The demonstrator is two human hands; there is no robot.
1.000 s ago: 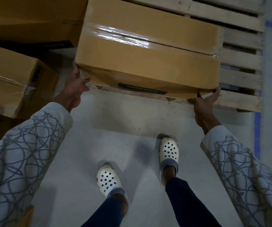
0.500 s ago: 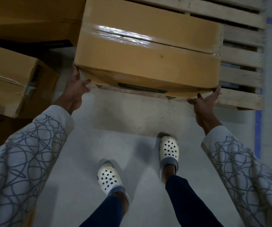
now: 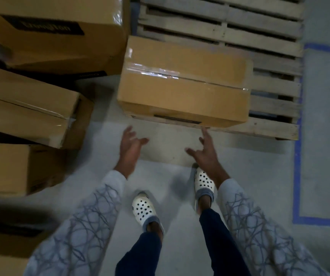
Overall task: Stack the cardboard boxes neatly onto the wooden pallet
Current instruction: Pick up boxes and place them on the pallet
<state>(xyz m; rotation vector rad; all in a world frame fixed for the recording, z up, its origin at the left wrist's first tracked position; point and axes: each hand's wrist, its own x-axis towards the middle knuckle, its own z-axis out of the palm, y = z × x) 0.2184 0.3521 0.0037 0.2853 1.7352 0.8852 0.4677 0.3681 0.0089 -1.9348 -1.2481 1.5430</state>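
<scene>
One cardboard box sits on the near left corner of the wooden pallet and is the only one visible there. Several more boxes lie piled on the floor to the left, so the job looks barely begun. The left hand and right hand hold nothing, fingers spread just in front of the box. It is plain brown, roughly square to the slats, with glossy clear tape along the top seam and a dark label on the near face.
</scene>
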